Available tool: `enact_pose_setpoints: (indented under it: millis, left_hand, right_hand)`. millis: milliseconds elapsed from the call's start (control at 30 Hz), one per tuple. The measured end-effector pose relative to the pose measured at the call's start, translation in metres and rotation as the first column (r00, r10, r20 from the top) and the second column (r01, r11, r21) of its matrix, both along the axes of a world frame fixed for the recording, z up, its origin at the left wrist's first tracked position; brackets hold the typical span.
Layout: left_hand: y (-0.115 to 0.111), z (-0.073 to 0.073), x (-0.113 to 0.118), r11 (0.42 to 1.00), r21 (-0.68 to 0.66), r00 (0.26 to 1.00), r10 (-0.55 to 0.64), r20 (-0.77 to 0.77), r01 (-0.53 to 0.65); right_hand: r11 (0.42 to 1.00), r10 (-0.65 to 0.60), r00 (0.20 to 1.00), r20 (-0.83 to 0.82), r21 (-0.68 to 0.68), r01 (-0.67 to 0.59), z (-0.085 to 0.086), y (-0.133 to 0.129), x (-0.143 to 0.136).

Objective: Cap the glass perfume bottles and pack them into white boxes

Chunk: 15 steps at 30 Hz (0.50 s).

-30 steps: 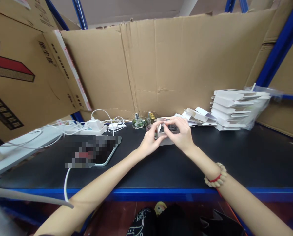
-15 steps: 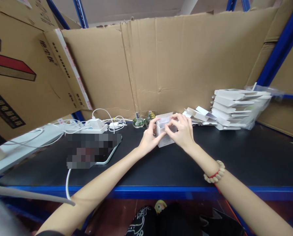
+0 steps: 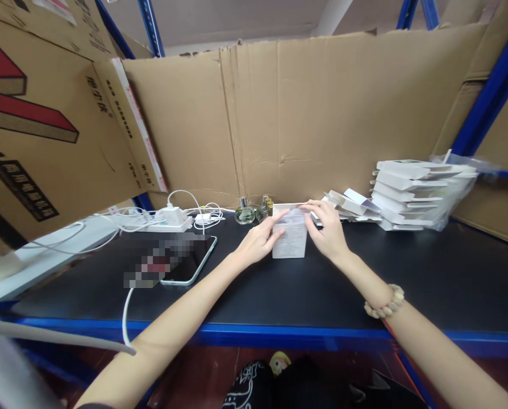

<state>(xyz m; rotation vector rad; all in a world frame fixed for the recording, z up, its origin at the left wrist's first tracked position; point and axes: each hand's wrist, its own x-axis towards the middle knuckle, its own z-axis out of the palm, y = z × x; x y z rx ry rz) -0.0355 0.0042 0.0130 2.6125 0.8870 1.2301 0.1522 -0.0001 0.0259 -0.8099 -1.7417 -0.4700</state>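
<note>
A small white carton (image 3: pixel 288 241) with fine print on its front stands upright on the black table top. My left hand (image 3: pixel 258 240) grips its left side, thumb on the front face and fingers at the top edge. On the opposite side, my right hand (image 3: pixel 325 230) holds the upper right corner, with its fingers over the top by the flap. What is inside the carton is hidden. Just behind and left of it stand a green glass perfume bottle (image 3: pixel 245 213) with a silver cap and more bottles with gold necks (image 3: pixel 270 205), partly covered.
White folded cartons (image 3: pixel 407 196) are stacked at the right, with loose ones (image 3: pixel 352 204) beside them. A phone (image 3: pixel 190 261) lies left of my hands, near a power strip (image 3: pixel 171 218) and tangled white cables. A cardboard wall (image 3: pixel 343 113) closes off the back.
The carton has turned so its printed front faces me squarely. My hands have moved apart, from fingers meeting over its opening to one at each side.
</note>
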Motion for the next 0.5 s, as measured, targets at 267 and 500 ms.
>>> enact_pose_setpoints:
  millis: [267, 500]
  left_hand:
    - [0.0021, -0.0003, -0.0026, 0.995, -0.056, 0.997, 0.077, -0.032, -0.078]
    - [0.0012, -0.0021, 0.0015, 0.983, 0.152, 0.989, 0.084, 0.118, -0.101]
  right_hand:
    - [0.976, 0.172, 0.972, -0.159, -0.104, -0.190, 0.0014, 0.0007, -0.0005]
    - [0.928, 0.227, 0.937, -0.265, -0.235, -0.291, 0.0011, -0.0003, -0.0026]
